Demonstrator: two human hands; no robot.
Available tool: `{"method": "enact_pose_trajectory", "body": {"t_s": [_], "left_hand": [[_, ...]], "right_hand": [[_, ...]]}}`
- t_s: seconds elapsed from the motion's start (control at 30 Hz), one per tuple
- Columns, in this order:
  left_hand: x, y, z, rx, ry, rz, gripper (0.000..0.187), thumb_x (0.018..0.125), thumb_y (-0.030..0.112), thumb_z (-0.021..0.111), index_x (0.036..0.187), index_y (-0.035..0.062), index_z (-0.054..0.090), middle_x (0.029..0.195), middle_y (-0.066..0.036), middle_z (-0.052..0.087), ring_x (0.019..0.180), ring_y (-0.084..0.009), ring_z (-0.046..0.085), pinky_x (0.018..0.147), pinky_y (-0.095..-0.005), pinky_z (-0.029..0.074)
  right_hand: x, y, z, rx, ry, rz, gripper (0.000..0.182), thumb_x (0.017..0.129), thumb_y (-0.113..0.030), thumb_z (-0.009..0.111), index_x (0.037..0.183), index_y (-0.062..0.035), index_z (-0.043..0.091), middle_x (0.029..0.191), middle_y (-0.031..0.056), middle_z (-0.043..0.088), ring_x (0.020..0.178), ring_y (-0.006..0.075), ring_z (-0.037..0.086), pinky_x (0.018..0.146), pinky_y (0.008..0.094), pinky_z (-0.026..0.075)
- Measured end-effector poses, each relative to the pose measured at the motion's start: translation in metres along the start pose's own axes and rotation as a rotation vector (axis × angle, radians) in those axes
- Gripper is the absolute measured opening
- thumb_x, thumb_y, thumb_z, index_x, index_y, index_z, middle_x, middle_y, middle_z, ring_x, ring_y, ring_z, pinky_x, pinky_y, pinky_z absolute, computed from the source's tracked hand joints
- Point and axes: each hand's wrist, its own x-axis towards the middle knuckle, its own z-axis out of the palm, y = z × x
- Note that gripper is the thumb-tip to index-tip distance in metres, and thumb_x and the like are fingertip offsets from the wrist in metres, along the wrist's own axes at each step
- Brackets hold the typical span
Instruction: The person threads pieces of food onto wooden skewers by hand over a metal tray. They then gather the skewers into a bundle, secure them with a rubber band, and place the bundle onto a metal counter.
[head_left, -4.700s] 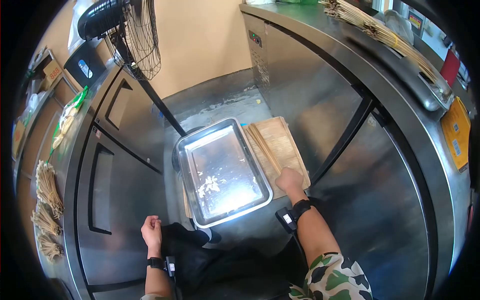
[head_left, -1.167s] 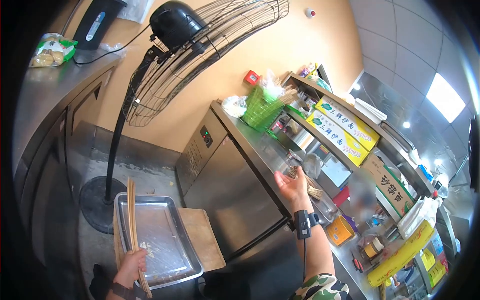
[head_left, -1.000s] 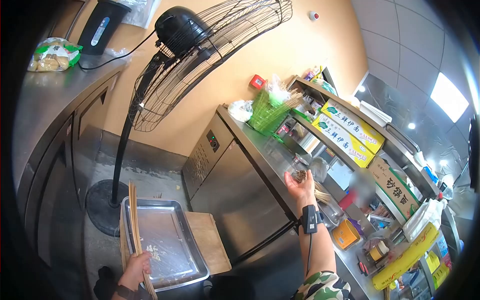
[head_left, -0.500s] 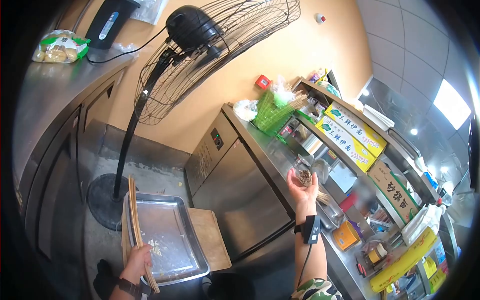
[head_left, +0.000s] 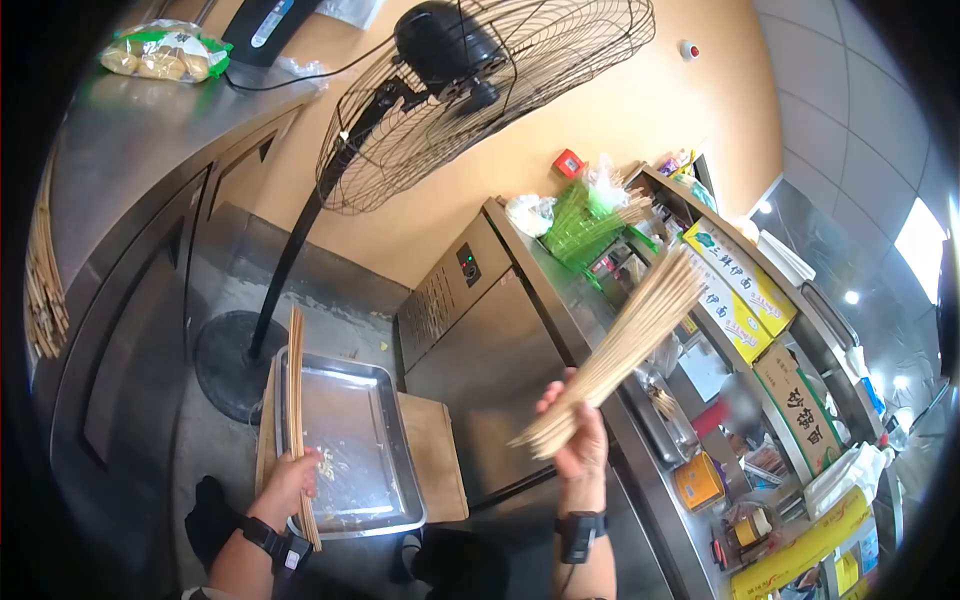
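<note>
A thick bundle of bamboo skewers (head_left: 625, 345) is gripped near its lower end by my right hand (head_left: 580, 445). It slants up to the right in front of the steel counter. My left hand (head_left: 286, 484) is closed around a thinner bunch of skewers (head_left: 296, 390), which stands along the left side of a metal tray (head_left: 352, 405). Small pale scraps (head_left: 326, 462) lie in the tray close to my left fingers.
Under the tray is a wooden board (head_left: 432, 455). A black standing fan (head_left: 300, 240) rises behind it. Shelves with noodle boxes (head_left: 735, 290) and a yellow tub (head_left: 697, 482) line the right counter. More skewers (head_left: 42, 285) lie on the left counter, below a bag of potatoes (head_left: 165, 52).
My right hand has moved down and left, and its skewer bundle has swung from end-on to a slanted side view. My left hand keeps its bunch beside the tray. The view has shifted left.
</note>
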Motion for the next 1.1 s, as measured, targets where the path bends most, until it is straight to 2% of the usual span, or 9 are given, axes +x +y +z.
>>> {"method": "enact_pose_trajectory", "body": {"t_s": [0.07,0.23,0.3,0.37,0.53,0.63,0.8,1.0,1.1], "left_hand": [[-0.002,-0.004,-0.001,-0.011,-0.015,0.032,0.013,0.082,0.016,0.059,0.087,0.0096,0.048,0.059,0.003,0.039,0.041,-0.0054,0.032,0.039,-0.0217,0.028],[-0.009,0.001,-0.005,-0.101,-0.294,0.072,0.026,0.088,0.021,0.056,0.109,0.0068,0.052,0.079,-0.002,0.049,0.046,-0.0020,0.033,0.042,-0.0176,0.028],[-0.015,0.006,0.000,-0.071,-0.354,0.085,0.030,0.089,0.020,0.055,0.114,0.0036,0.051,0.080,-0.002,0.050,0.047,-0.0019,0.032,0.042,-0.0172,0.029],[-0.019,0.005,0.006,-0.106,-0.338,0.068,0.026,0.088,0.019,0.055,0.108,0.0029,0.052,0.080,-0.001,0.051,0.047,-0.0017,0.032,0.043,-0.0163,0.028],[-0.008,-0.007,0.000,0.084,-0.265,0.074,0.020,0.079,0.020,0.068,0.089,0.0082,0.057,0.067,0.005,0.050,0.050,-0.0029,0.036,0.044,-0.0185,0.029],[-0.006,-0.006,0.001,0.145,-0.190,0.056,0.017,0.078,0.020,0.068,0.087,0.0086,0.058,0.070,0.004,0.053,0.050,-0.0038,0.036,0.045,-0.0203,0.030],[0.006,-0.017,-0.002,0.027,-0.170,0.086,0.021,0.077,0.011,0.063,0.097,0.0037,0.060,0.080,-0.004,0.062,0.061,-0.0089,0.054,0.051,-0.0214,0.039],[0.002,-0.013,0.003,-0.071,-0.222,0.063,0.020,0.078,0.012,0.063,0.096,0.0043,0.060,0.076,-0.002,0.061,0.053,-0.0054,0.049,0.045,-0.0191,0.034],[0.000,-0.009,0.007,-0.066,-0.220,0.090,0.020,0.079,0.012,0.064,0.097,0.0046,0.060,0.075,-0.001,0.060,0.052,-0.0044,0.046,0.043,-0.0178,0.033]], "right_hand": [[-0.003,0.029,0.005,-0.095,-0.016,0.118,0.034,0.077,-0.010,0.064,0.106,-0.0005,0.048,0.090,0.0117,0.056,0.082,0.0220,0.057,0.077,0.0365,0.049],[-0.033,0.129,0.018,-0.258,-0.058,0.523,0.026,0.078,-0.010,0.063,0.099,0.0000,0.052,0.084,0.0095,0.059,0.073,0.0184,0.058,0.065,0.0292,0.050],[-0.050,0.171,0.017,-0.293,-0.035,0.648,0.027,0.076,-0.009,0.065,0.099,-0.0006,0.052,0.082,0.0097,0.058,0.074,0.0189,0.058,0.068,0.0291,0.049],[-0.068,0.208,0.014,-0.375,0.011,0.708,0.030,0.077,-0.005,0.064,0.105,-0.0014,0.054,0.091,0.0066,0.060,0.080,0.0163,0.059,0.074,0.0282,0.049],[-0.088,0.255,0.010,-0.397,-0.014,0.734,0.034,0.078,-0.006,0.065,0.110,-0.0012,0.054,0.100,0.0054,0.060,0.088,0.0143,0.058,0.076,0.0279,0.047],[-0.089,0.253,0.017,-0.393,0.033,0.747,0.031,0.079,-0.006,0.064,0.109,-0.0018,0.055,0.099,0.0052,0.061,0.087,0.0143,0.058,0.075,0.0273,0.047],[-0.093,0.255,0.017,-0.358,0.088,0.712,0.030,0.079,-0.003,0.061,0.108,-0.0013,0.055,0.097,0.0067,0.061,0.085,0.0158,0.060,0.074,0.0283,0.049],[-0.093,0.245,0.019,-0.362,0.128,0.724,0.029,0.079,-0.001,0.057,0.108,0.0005,0.054,0.097,0.0092,0.061,0.084,0.0185,0.061,0.076,0.0300,0.050],[-0.093,0.247,0.015,-0.322,0.152,0.622,0.028,0.079,0.000,0.056,0.107,0.0015,0.054,0.097,0.0095,0.061,0.083,0.0188,0.061,0.075,0.0299,0.050]]}}
